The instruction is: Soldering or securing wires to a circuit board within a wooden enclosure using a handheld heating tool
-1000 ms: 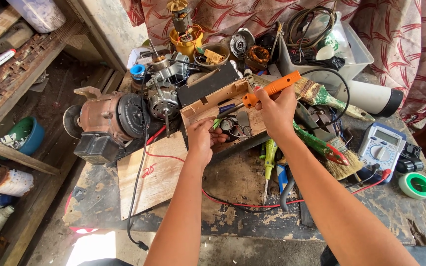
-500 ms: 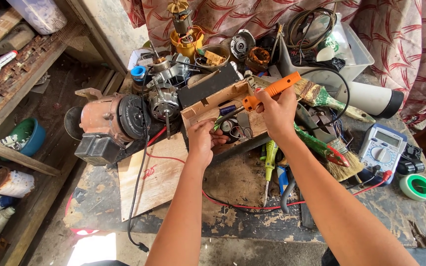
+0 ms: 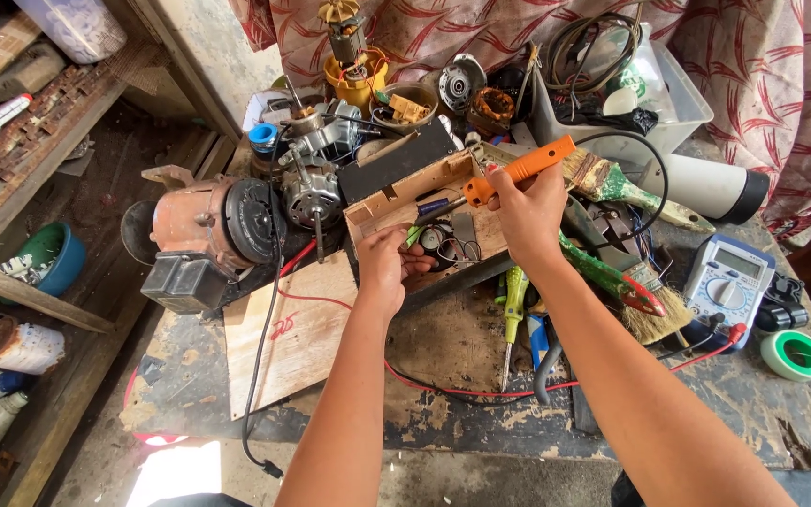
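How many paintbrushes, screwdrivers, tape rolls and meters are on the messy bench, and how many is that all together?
Paintbrushes: 2, one with a green handle and one with a red and green handle
Screwdrivers: 1, yellow-green handle
Tape rolls: 1, green
Meters: 1, blue multimeter
Total: 5

A repair workshop: motors (image 3: 310,192), multimeter (image 3: 726,286), brushes on a scarred workbench (image 3: 462,422).

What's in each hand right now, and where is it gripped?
The right hand grips the orange soldering iron by its handle. The left hand pinches something inside the open wooden box; too small to identify.
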